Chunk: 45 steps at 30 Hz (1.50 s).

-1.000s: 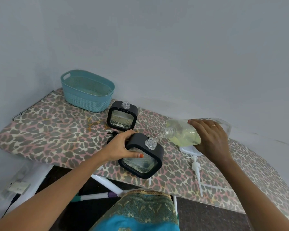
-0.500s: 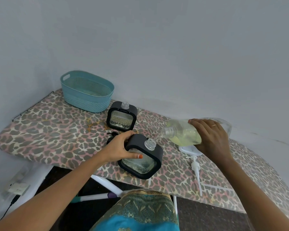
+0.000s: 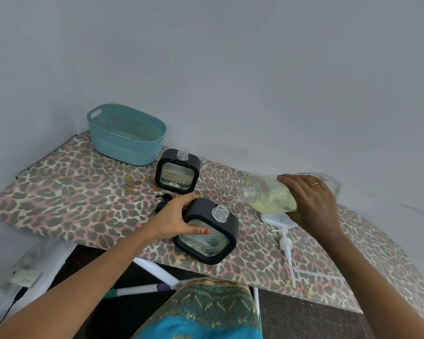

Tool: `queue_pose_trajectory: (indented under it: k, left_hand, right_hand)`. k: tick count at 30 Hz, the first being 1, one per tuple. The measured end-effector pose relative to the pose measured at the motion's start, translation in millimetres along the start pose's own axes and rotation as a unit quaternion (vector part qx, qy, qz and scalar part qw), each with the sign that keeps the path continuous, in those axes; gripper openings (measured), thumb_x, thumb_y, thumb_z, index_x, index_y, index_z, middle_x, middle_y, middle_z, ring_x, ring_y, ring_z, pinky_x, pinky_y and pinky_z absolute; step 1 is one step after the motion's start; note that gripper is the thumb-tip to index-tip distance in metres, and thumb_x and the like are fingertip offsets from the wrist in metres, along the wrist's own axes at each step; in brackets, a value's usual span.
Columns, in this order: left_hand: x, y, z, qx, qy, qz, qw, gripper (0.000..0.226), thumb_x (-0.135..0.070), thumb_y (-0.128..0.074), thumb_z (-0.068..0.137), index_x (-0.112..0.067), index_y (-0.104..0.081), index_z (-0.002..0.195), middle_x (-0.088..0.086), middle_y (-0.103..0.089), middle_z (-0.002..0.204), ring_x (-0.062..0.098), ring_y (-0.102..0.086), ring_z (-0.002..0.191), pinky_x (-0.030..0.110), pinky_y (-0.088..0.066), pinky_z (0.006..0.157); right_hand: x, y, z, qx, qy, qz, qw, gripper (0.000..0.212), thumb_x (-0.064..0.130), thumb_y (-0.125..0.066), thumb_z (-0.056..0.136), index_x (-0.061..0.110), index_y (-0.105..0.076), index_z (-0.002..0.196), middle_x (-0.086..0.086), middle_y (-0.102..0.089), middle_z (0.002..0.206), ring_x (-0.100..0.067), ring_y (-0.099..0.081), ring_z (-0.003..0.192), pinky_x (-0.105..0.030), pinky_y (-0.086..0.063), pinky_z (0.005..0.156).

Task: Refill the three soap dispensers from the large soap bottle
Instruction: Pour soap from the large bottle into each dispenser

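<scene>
My left hand [image 3: 175, 220] grips a black-framed square soap dispenser [image 3: 207, 232], tilted, near the front edge of the ironing board. My right hand [image 3: 309, 200] holds the large clear soap bottle [image 3: 271, 194] tipped on its side, its open neck just above and right of the dispenser's clear neck. A thin stream of yellowish soap runs from one neck to the other. A second black-framed dispenser [image 3: 178, 174] stands upright and uncapped behind. A white dispenser [image 3: 279, 220] lies mostly hidden under the bottle.
A teal basket [image 3: 125, 135] stands at the back left of the leopard-print ironing board [image 3: 71, 199]. Black pump caps [image 3: 163, 200] lie behind my left hand. A white pump with its long tube [image 3: 287, 248] lies to the right. The grey wall is close behind.
Hardly anything has moved. The bottle stays tipped over the near dispenser and soap keeps running into it.
</scene>
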<state>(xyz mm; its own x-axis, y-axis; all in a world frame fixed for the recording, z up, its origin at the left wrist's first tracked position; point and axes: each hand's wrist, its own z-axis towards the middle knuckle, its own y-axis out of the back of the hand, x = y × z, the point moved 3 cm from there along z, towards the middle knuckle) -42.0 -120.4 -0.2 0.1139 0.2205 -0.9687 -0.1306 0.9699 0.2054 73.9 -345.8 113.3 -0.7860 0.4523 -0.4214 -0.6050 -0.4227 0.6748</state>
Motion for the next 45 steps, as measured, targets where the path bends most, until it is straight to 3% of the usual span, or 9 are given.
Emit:
queue_pose_trajectory:
  k: [5, 9, 12, 17, 32, 34, 39, 45]
  left_hand:
    - [1.0, -0.8, 0.1, -0.005, 0.001, -0.001, 1.000, 0.050, -0.020, -0.082, 0.059, -0.021, -0.053, 0.100, -0.003, -0.062, 0.102, -0.003, -0.061, 0.094, 0.009, -0.046, 0.080]
    - [3.4, -1.3, 0.4, -0.007, 0.005, 0.002, 1.000, 0.050, -0.014, -0.082, 0.062, -0.023, -0.052, 0.101, -0.004, -0.062, 0.104, -0.002, -0.061, 0.095, 0.009, -0.046, 0.081]
    - [2.9, -1.4, 0.8, -0.008, 0.002, 0.008, 1.000, 0.055, -0.028, -0.083, 0.058, -0.020, -0.053, 0.104, -0.001, -0.063, 0.106, 0.003, -0.061, 0.098, 0.010, -0.047, 0.082]
    - [5.3, -2.3, 0.9, -0.007, 0.006, 0.007, 1.000, 0.050, -0.010, -0.081, 0.063, -0.015, -0.053, 0.104, 0.000, -0.063, 0.105, 0.001, -0.061, 0.096, 0.010, -0.047, 0.081]
    - [7.0, -3.3, 0.2, -0.007, -0.001, 0.003, 1.000, 0.054, -0.009, -0.081, 0.063, -0.010, -0.052, 0.109, 0.005, -0.063, 0.109, 0.005, -0.061, 0.099, 0.011, -0.047, 0.082]
    - [5.0, -3.8, -0.2, -0.004, -0.004, -0.005, 1.000, 0.054, -0.014, -0.082, 0.061, -0.018, -0.052, 0.106, 0.004, -0.062, 0.109, 0.001, -0.061, 0.099, 0.010, -0.047, 0.082]
    - [2.7, -5.1, -2.2, -0.001, -0.009, -0.035, 0.999, 0.069, -0.053, -0.080, 0.046, -0.028, -0.052, 0.104, -0.003, -0.062, 0.108, 0.000, -0.061, 0.100, 0.009, -0.046, 0.082]
    - [1.5, -6.0, -2.4, -0.002, -0.010, -0.040, 0.999, 0.067, -0.051, -0.080, 0.046, -0.028, -0.052, 0.103, -0.005, -0.062, 0.107, -0.002, -0.061, 0.099, 0.008, -0.046, 0.081]
  right_hand:
    - [-0.7, -0.3, -0.2, 0.001, -0.001, -0.003, 1.000, 0.072, -0.003, -0.084, 0.044, 0.012, -0.050, 0.106, -0.010, -0.072, 0.095, -0.030, -0.069, 0.080, -0.035, -0.052, 0.069]
    - [-1.0, -1.2, 0.2, 0.006, -0.002, -0.003, 1.000, 0.075, -0.003, -0.085, 0.042, 0.012, -0.050, 0.106, -0.010, -0.072, 0.094, -0.030, -0.069, 0.080, -0.035, -0.053, 0.069]
    - [-0.3, 0.0, 0.5, 0.006, 0.000, -0.002, 1.000, 0.074, -0.002, -0.085, 0.042, 0.012, -0.049, 0.106, -0.010, -0.072, 0.094, -0.030, -0.069, 0.080, -0.036, -0.053, 0.069]
    - [-0.1, 0.6, 0.2, 0.011, -0.001, -0.005, 1.000, 0.075, 0.000, -0.087, 0.042, 0.012, -0.049, 0.106, -0.011, -0.072, 0.094, -0.030, -0.069, 0.080, -0.036, -0.053, 0.070]
    - [1.0, 1.1, -0.6, 0.009, 0.003, -0.004, 1.000, 0.074, 0.000, -0.086, 0.043, 0.012, -0.049, 0.107, -0.010, -0.072, 0.095, -0.029, -0.069, 0.081, -0.035, -0.053, 0.069]
    - [0.3, 1.0, -0.9, 0.009, 0.003, -0.004, 1.000, 0.074, -0.001, -0.085, 0.043, 0.011, -0.050, 0.107, -0.010, -0.072, 0.095, -0.029, -0.069, 0.081, -0.035, -0.053, 0.070]
    - [-1.3, 0.4, -1.4, 0.016, -0.001, -0.006, 1.000, 0.077, -0.002, -0.086, 0.040, 0.012, -0.050, 0.107, -0.009, -0.072, 0.096, -0.029, -0.069, 0.082, -0.035, -0.053, 0.070]
    - [-1.7, 1.3, -0.7, 0.011, -0.001, -0.003, 1.000, 0.075, -0.003, -0.085, 0.042, 0.012, -0.050, 0.106, -0.009, -0.072, 0.095, -0.029, -0.069, 0.082, -0.034, -0.052, 0.070]
